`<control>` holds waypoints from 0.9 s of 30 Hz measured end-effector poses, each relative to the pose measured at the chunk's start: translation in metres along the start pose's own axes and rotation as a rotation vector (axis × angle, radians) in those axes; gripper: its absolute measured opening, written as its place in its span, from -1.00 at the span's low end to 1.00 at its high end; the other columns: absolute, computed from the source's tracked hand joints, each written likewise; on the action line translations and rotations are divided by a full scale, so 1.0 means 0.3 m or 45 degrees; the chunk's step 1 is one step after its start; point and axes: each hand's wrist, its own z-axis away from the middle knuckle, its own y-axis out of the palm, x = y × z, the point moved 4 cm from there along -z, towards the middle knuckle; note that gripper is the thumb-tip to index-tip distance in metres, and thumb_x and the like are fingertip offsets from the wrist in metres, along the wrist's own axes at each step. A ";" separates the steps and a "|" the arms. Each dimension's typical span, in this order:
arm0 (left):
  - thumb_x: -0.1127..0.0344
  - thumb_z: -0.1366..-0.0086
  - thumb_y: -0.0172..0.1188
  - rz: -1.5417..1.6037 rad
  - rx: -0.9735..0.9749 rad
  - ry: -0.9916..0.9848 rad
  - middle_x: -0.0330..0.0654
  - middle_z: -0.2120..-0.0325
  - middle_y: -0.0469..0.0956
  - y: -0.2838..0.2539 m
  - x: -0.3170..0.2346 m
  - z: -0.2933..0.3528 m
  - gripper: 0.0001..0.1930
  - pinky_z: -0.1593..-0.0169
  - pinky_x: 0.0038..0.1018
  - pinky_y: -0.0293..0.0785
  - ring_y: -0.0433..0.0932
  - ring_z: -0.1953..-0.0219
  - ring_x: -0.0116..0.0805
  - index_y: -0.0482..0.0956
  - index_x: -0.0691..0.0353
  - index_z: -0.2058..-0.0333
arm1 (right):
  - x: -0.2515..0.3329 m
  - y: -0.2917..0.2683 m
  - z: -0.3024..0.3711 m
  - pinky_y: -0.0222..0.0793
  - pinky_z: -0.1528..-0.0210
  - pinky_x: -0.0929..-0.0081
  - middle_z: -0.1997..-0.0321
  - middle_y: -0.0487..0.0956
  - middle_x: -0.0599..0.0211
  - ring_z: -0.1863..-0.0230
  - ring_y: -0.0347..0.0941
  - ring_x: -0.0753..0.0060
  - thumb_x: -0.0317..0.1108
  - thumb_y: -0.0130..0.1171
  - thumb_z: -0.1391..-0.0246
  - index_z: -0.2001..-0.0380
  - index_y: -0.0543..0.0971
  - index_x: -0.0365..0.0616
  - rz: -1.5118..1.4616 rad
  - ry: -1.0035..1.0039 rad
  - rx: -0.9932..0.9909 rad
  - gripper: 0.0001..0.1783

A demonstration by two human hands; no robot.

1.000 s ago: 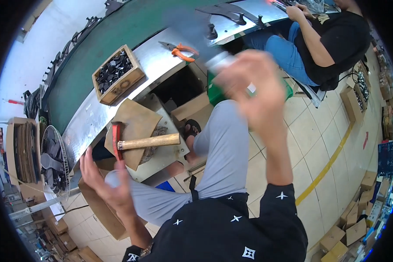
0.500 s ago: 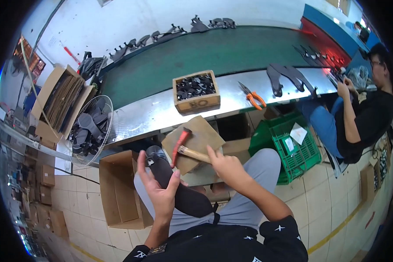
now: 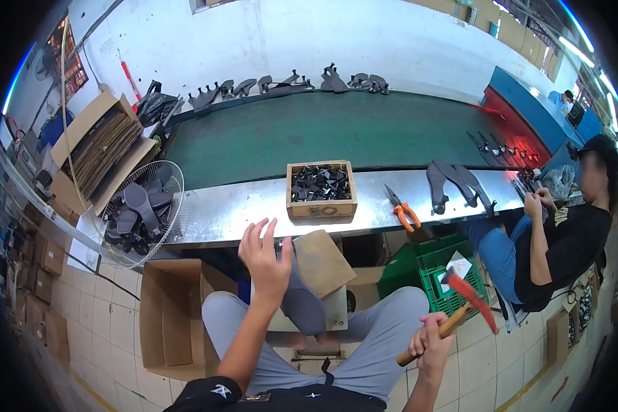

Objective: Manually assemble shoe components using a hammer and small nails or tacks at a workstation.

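A dark grey shoe sole (image 3: 302, 299) slants beside the tan block (image 3: 325, 262) between my knees. My left hand (image 3: 262, 271) is raised over the sole's upper end with fingers spread, hiding part of it; whether its palm touches the sole does not show. Out to the right, over my knee, my right hand (image 3: 429, 342) grips the wooden handle of a hammer (image 3: 453, 319) with a red head, held clear of the sole.
A wooden box (image 3: 321, 211) of small dark parts, orange-handled pliers (image 3: 404, 211) and several soles (image 3: 453, 184) lie on the metal ledge before a green belt (image 3: 309, 134). A wire basket (image 3: 178, 213), a cardboard box (image 3: 165, 323), a green crate (image 3: 426, 261) and a seated co-worker (image 3: 563, 240) surround me.
My right hand has swung the hammer away from the sole, out to the right. My left hand has moved up with its fingers spreading. The sole now slants against the block; the view has tilted up.
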 end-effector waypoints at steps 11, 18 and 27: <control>0.51 -0.11 0.18 -0.358 0.712 0.755 -0.01 0.25 0.60 0.645 -0.027 -0.493 -0.91 0.06 -0.23 0.56 0.57 0.10 -0.03 0.65 0.31 0.42 | -0.061 -0.001 -0.028 0.04 0.79 0.61 0.78 0.14 0.57 0.84 0.04 0.68 -0.24 0.12 -0.32 0.36 0.43 -0.28 0.035 -0.202 0.075 -0.70; 0.46 -0.15 0.21 -0.014 0.331 0.892 -0.07 0.39 0.64 0.527 -0.009 -0.508 -0.90 0.28 -0.34 0.61 0.64 0.34 -0.20 0.67 0.31 0.38 | -0.038 -0.039 -0.050 0.10 0.69 0.65 0.67 0.44 0.41 0.75 0.20 0.71 -0.33 0.22 -0.24 0.23 0.58 -0.31 0.190 -0.066 0.033 -0.79; 0.27 -0.41 0.16 1.806 0.824 -0.927 -0.13 0.22 0.64 0.154 -0.186 -0.164 -0.70 0.26 -0.60 0.57 0.61 0.28 -0.45 0.54 0.35 0.00 | 0.032 0.192 -0.107 0.18 0.67 0.75 0.06 0.62 0.13 0.70 0.28 0.76 -0.48 0.21 -0.19 0.11 0.57 -0.31 0.212 -0.281 0.272 -0.79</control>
